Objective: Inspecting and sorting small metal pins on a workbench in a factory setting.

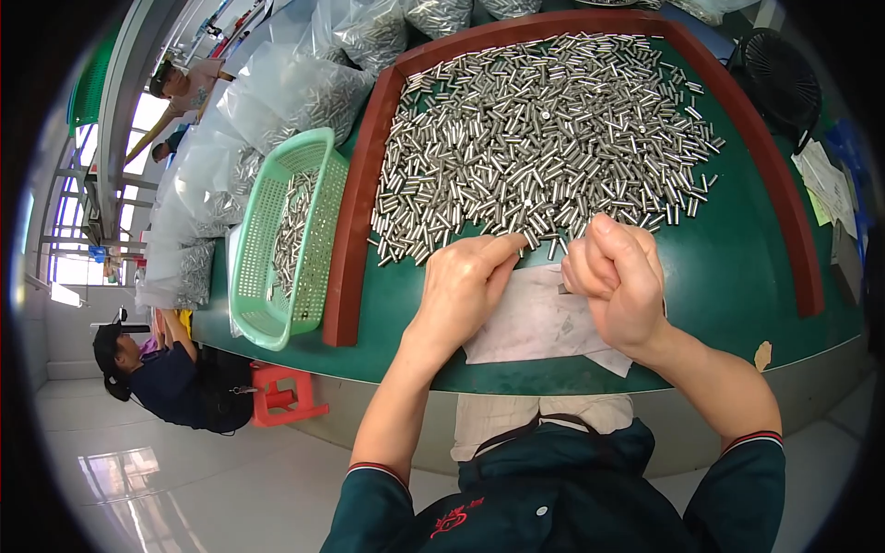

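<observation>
A wide heap of short, shiny metal pins (535,138) lies on the green tabletop (728,276). At the heap's near edge my left hand (468,284) is closed, thumb and forefinger pinched together beside the pins; what sits between the fingertips is too small to make out. To its right, my right hand (619,286) is curled into a fist above a pale, smudged cloth (525,323). The dark end of a metal pin (563,289) pokes out from under its curled fingers. The palm side of both hands is hidden.
A red-brown raised frame (355,221) borders the heap on three sides. Left of it stands a light green basket (323,184) with more pins. Clear plastic bags (277,101) of pins line the back left. A black fan (779,83) is at far right. Co-workers (171,378) are at left.
</observation>
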The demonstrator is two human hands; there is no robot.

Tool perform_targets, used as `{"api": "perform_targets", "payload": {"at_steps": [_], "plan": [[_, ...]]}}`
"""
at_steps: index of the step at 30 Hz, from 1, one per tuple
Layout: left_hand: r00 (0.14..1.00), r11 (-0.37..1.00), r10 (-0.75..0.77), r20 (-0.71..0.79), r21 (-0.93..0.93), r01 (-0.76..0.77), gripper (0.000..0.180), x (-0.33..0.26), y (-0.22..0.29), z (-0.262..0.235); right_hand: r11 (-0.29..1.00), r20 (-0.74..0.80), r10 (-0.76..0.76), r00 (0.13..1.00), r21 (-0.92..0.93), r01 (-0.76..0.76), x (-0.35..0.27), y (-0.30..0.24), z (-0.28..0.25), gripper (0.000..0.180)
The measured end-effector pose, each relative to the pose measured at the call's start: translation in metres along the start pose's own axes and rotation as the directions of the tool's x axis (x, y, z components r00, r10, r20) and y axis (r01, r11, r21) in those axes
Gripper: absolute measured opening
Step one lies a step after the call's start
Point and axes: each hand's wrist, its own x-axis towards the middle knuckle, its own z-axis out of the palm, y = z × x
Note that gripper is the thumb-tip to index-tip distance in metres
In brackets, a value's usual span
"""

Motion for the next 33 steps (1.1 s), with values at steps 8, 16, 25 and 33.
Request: {"api": "perform_targets", "payload": {"at_steps": [8, 16, 25, 33], "plan": [[0.997, 0.994, 0.063, 0.048, 0.09, -0.067, 0.008, 0.003, -0.006, -0.003, 0.996, 0.019, 0.019, 1.0, -0.089, -0.018, 0.0, -0.001, 0.0, 0.042], [0.982, 0.979, -0.087, 0.168, -0.167, 0.116, 0.009, -0.019, 0.024, -0.003, 0.998, 0.008, -0.013, 1.0, -0.056, 0.013, -0.002, 0.0, 0.003, 0.041], [0.973, 0.969, -0.156, 0.17, -0.166, 0.185, 0.009, -0.02, 0.023, 0.001, 1.0, 0.033, -0.013, 0.999, 0.019, 0.012, -0.003, 0.005, 0.0, 0.04], [0.976, 0.968, -0.159, 0.15, -0.171, 0.184, 0.009, -0.021, 0.022, 0.003, 1.0, 0.002, -0.007, 1.0, 0.025, 0.007, -0.004, 0.005, 0.002, 0.041]]}}
